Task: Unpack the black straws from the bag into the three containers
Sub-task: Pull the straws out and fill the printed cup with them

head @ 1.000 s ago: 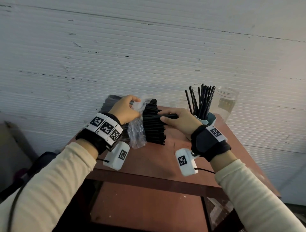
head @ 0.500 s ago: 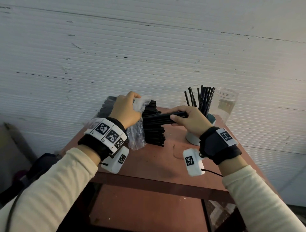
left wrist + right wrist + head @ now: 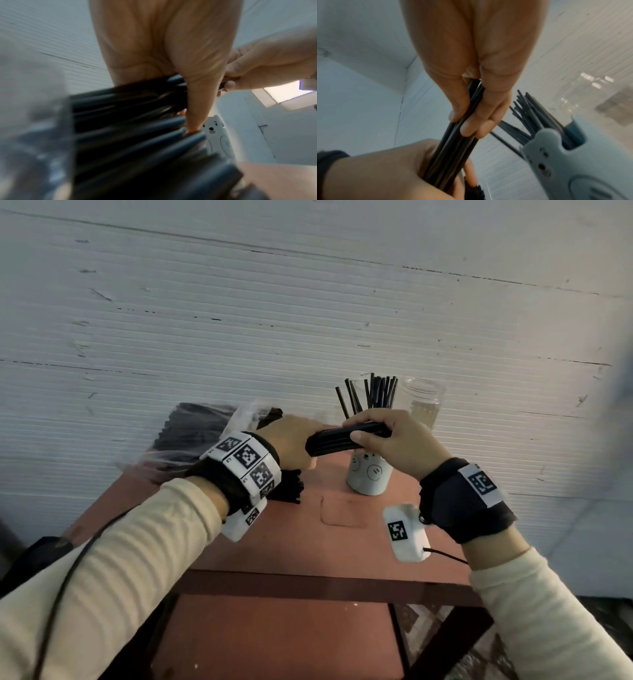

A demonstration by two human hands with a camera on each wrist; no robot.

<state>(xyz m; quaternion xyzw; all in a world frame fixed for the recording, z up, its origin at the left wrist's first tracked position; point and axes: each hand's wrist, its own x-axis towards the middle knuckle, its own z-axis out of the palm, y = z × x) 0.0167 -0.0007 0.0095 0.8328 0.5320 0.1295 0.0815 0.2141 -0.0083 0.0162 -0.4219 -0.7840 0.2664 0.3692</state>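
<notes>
Together our right hand (image 3: 390,440) and left hand (image 3: 291,445) gripped one bundle of straws (image 3: 337,440), squaring it for the cup (image 3: 368,474) below.

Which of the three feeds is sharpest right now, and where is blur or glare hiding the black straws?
Head view: sharpest; the bundle of black straws in the right hand reads clearly, only the right edge smears. Left wrist view: worst, the clear plastic bag and nearby straws are motion-blurred, and a bright patch at the right is blown out. Right wrist view: soft; the transparent jar shows glare.
</notes>
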